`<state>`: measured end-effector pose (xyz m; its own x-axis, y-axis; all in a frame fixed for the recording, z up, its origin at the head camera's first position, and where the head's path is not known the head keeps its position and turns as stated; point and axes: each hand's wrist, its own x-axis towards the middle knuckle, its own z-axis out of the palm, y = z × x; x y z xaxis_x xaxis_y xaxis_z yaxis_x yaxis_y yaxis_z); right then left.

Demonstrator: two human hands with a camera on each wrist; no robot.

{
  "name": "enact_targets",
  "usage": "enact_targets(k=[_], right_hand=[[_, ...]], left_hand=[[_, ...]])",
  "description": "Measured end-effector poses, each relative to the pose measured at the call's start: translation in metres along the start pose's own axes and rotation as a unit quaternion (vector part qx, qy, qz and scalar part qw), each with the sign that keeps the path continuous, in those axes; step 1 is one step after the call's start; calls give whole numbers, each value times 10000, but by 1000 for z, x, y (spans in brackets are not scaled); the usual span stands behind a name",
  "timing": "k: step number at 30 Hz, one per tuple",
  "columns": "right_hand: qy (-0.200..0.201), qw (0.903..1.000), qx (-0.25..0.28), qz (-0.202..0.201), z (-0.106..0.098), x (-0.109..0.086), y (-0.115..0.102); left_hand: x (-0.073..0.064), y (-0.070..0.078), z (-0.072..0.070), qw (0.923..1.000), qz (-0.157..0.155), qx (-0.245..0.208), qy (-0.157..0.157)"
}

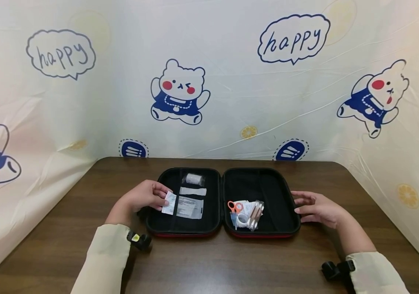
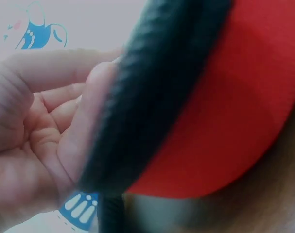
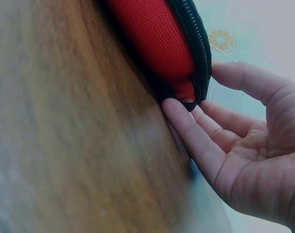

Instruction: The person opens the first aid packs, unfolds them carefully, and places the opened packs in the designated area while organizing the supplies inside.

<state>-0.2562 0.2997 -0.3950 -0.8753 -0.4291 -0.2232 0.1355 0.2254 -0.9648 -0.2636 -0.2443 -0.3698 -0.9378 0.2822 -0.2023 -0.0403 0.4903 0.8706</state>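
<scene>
A black-lined case with a red shell lies unfolded on the table, its left half (image 1: 209, 228) and right half (image 1: 277, 196) side by side. At the left half, my left hand (image 1: 144, 197) reaches over the outer rim and pinches a small white printed packet (image 1: 169, 203) beside a black elastic band (image 1: 174, 212). Right of the band lie a clear-and-grey packet (image 1: 191, 207), a narrow white packet (image 1: 192, 191) and a wrapped white roll (image 1: 194, 179). My right hand (image 1: 317, 208) touches the right half's outer edge, fingers extended; its wrist view shows fingertips at the zipper (image 3: 201, 58).
In the right half sits a clear bag (image 1: 254, 222) with orange-handled scissors (image 1: 235, 207), a white tape roll (image 1: 242, 220) and cotton swabs. The brown wooden table (image 1: 209, 261) meets a printed cloth backdrop (image 1: 231, 102) at its far edge.
</scene>
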Motion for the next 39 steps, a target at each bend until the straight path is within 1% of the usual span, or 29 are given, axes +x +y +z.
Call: enact_targets(k=[4, 9, 13, 18, 25, 31, 36, 39], right_hand=[[-24, 10000, -7, 3, -1, 0, 0], [-66, 10000, -1, -22, -3, 1, 1], [-153, 9999, 15, -76, -4, 2, 4], [-119, 9999, 17, -60, -2, 2, 4], [-51, 10000, -1, -13, 0, 2, 4], [-42, 10000, -12, 0, 1, 2, 4], [-27, 10000, -38, -7, 1, 2, 4], [21, 10000, -57, 19, 1, 2, 2]], left_hand=[[3, -2, 4, 9998, -44, -185, 35], [7, -1, 11, 9993, -192, -290, 110], [9, 0, 16, 9991, -282, -302, 80], [10, 1, 22, 9995, -280, -83, 94], [12, 1, 27, 9979, -293, 444, 358], [12, 3, 30, 9962, -218, 751, 396], [15, 4, 31, 9967, -100, 697, 393], [16, 4, 32, 9969, -107, 655, 417]])
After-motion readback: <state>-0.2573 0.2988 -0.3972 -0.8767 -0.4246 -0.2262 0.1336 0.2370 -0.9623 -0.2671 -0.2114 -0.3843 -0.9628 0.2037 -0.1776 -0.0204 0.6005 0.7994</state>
